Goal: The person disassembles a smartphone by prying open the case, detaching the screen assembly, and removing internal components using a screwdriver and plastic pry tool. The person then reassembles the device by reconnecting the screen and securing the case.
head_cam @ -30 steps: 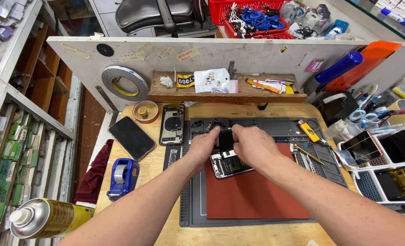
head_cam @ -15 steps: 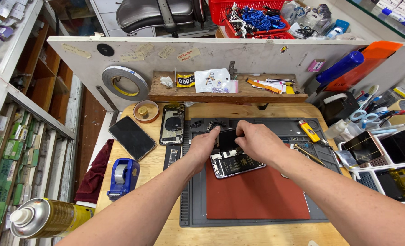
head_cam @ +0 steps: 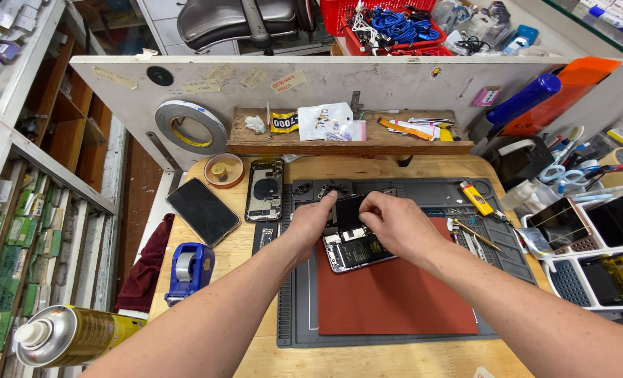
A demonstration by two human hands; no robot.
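Both hands meet at frame centre over an opened phone; the left hand is narrowed, its fingertips pressed on the upper left edge of a dark panel raised at the phone's top; the right hand is curled, pinching that panel's right edge. The phone lies face-open on the red mat, slightly tilted, its internals exposed below the hands; the panel appears attached at the top, though the joint is hidden by the fingers.

Risks, as judged from this position:
- Panel lifted too far or twisted: any flex cable under the fingers could tear; cause, uneven pull between the two hands.
- Phone sliding on the mat: neither hand pins the lower body; cause, upward force with no counter-hold.
- Fingertip contact with the exposed board: smears or shorting.

Outward: a grey work mat frames the red one; tweezers and a yellow lighter lie right of centre, near enough for a wrist to knock; a bare phone frame and a black phone rest upper left on the surface; a blue tape dispenser and a spray can sit lower left, well apart.
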